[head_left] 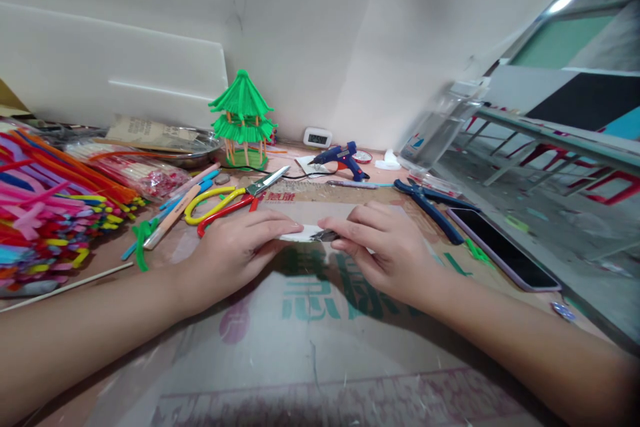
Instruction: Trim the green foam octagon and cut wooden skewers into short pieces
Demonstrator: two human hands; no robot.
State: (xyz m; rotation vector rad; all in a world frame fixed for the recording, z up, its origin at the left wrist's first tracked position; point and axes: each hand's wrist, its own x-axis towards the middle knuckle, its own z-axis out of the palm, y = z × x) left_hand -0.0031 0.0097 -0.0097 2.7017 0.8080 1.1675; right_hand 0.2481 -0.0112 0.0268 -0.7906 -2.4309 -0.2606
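As my left hand (240,247) lies flat at the centre of the frame, fingers pressed together, it pins a white strip (299,234) onto the cardboard sheet (320,340). My right hand (385,250) pinches a small metal blade (324,235) between thumb and forefinger, its tip touching the strip's right end.

I judge the cutting barely begun. I see no loose offcut and no slit, though my fingers hide most of the strip.

What shows of the strip is thin, pale and flat, with a straight near edge; whether it is foam or paper I cannot tell.

A finished-looking green pavilion model (243,117) stands above centre. Scissors (235,199) and a glue gun (343,159) lie unused beyond my hands, with pipe cleaners (45,213) heaped at the left edge.
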